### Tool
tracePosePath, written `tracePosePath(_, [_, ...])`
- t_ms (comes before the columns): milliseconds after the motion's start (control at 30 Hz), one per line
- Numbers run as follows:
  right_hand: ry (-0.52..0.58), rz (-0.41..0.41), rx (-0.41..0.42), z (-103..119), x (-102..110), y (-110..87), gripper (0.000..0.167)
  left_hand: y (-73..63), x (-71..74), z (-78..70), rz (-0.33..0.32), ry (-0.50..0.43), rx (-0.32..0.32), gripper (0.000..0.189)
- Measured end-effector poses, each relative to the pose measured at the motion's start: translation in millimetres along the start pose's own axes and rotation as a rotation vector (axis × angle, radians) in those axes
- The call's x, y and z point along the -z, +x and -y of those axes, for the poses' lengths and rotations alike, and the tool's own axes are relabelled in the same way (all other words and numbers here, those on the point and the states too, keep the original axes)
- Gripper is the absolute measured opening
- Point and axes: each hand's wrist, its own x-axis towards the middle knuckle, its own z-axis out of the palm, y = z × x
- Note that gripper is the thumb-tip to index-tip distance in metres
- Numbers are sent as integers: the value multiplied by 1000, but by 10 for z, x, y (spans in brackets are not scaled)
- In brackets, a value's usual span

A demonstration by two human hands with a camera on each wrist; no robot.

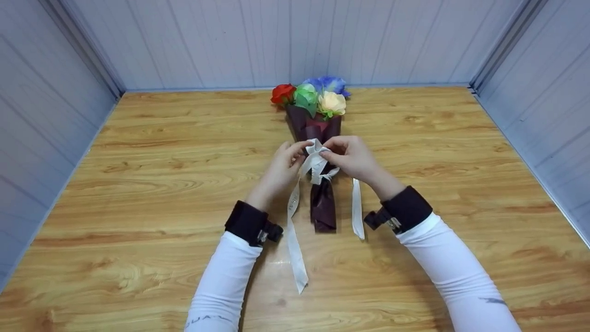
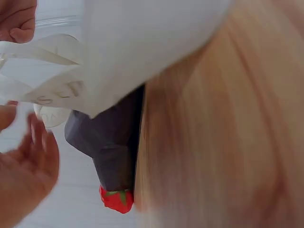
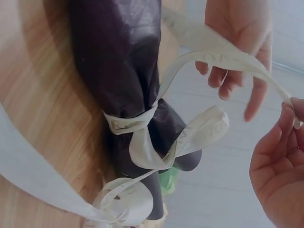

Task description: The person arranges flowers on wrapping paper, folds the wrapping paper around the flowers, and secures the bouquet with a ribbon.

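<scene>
A bouquet of artificial flowers in dark purple wrapping paper [image 1: 324, 207] lies on the wooden table, blooms toward the back wall. White printed ribbon [image 1: 318, 162] goes round its narrow part, with loops standing above it and two long tails hanging toward the front. My right hand [image 1: 354, 157] pinches the ribbon between thumb and fingertips; in the right wrist view the pinched ribbon [image 3: 228, 61] arches up from the wrap. My left hand [image 1: 282, 167] is at the other side of the loops, its fingers loosely bent and parted [image 2: 28, 171], close beside the ribbon.
Red [image 1: 282, 94], green, cream and blue blooms spread at the top of the bouquet, near the back wall [image 1: 295, 41]. Light panel walls stand on three sides of the table [image 1: 161, 184]. Black bands with small cameras sit on both wrists.
</scene>
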Motion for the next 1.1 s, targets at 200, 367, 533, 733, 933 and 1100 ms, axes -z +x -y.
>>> tracePosePath(200, [40,9,-35,-17,15,-11,14,50,-27,-8,45,368,-30,55])
tracePosePath(367, [28,13,-46,-37,11,-15,14,109,-47,-30,44,527,-90,60])
tracePosePath(533, [47,17,-43,-62,13,-30,14,125,-49,-52,0,626,-210,29])
tracePosePath(733, [80,22,-46,-99,24,-39,15,94,-33,-70,1,572,-305,16])
tracePosePath(933, [65,7,-50,-116,39,-48,14,52,-22,-62,102,331,-177,16])
tracePosePath(1100, [48,-13,-54,-125,58,-48,13,59,43,-4,96,232,1,7])
